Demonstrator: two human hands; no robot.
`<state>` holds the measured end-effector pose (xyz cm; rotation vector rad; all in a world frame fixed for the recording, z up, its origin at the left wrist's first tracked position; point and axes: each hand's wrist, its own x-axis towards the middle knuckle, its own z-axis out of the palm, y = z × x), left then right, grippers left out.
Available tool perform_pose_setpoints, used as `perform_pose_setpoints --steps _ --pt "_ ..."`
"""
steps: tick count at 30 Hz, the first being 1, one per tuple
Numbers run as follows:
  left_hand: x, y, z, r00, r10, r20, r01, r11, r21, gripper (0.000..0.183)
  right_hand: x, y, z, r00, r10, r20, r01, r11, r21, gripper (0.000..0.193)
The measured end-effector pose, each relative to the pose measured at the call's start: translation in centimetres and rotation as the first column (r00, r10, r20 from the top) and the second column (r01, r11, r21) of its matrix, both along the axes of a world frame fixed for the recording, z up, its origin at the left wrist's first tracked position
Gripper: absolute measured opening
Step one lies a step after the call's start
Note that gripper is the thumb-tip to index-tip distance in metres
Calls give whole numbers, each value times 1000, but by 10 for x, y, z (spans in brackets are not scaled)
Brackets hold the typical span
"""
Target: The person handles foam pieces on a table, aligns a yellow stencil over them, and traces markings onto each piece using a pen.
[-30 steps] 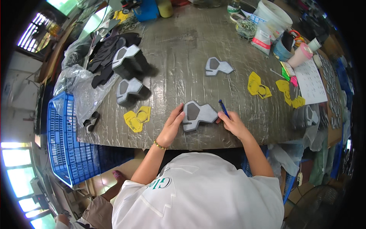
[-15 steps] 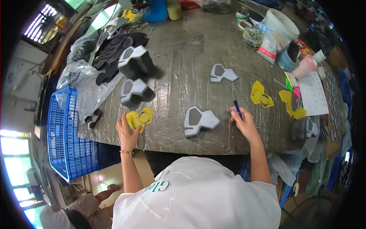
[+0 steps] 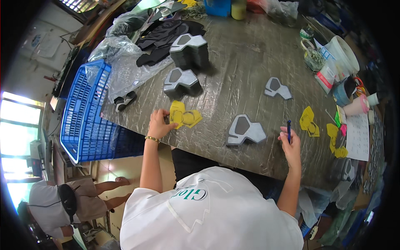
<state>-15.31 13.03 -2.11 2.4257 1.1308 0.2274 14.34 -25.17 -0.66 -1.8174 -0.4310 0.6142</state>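
The left hand (image 3: 161, 124) is at the left edge of the yellow card (image 3: 186, 117), thumb and fingers a bit apart — I cannot tell if they pinch it or just touch it. The right hand (image 3: 289, 143) pinches a blue pen (image 3: 289, 130). Between the hands sits a grey stack (image 3: 255, 133), clear of both. The card looks thin, so a soft grip on its rim should stop it from bending. It would help to keep the pen off the card — no stray marks — and both wrists away from the stack, which a bump could shift.
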Motion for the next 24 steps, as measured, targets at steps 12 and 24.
perform_pose_setpoints --steps 12,24 --pt "50 -75 69 679 190 709 321 792 -519 23 -10 -2 22 997 -69 16 69 997 19 27" --pt "101 -140 53 676 188 713 538 534 -651 16 -36 33 47 982 124 -141 -81 959 273 25"
